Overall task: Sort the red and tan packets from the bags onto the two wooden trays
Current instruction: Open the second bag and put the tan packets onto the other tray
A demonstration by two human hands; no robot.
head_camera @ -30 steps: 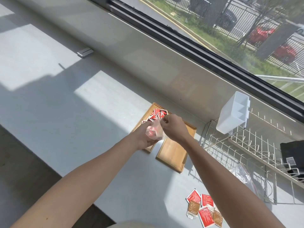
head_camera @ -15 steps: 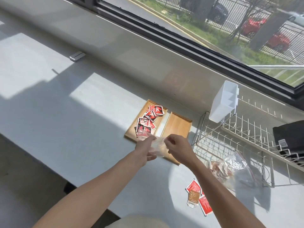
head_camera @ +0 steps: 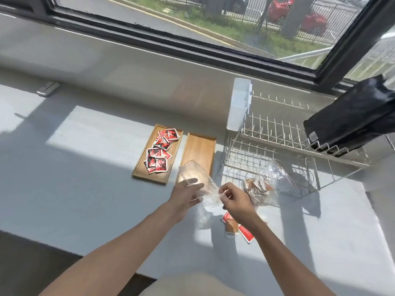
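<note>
Clear bag in both hands' curled fingers (contents indiscernible), loose packets half hidden beneath right wrist

The bare right-hand wooden tray lies open from above; a white wire dish rack crowds its right side, and loose red and tan packets litter the grey table nearer

Bare forearms, no sleeves, beige trousers.
</note>
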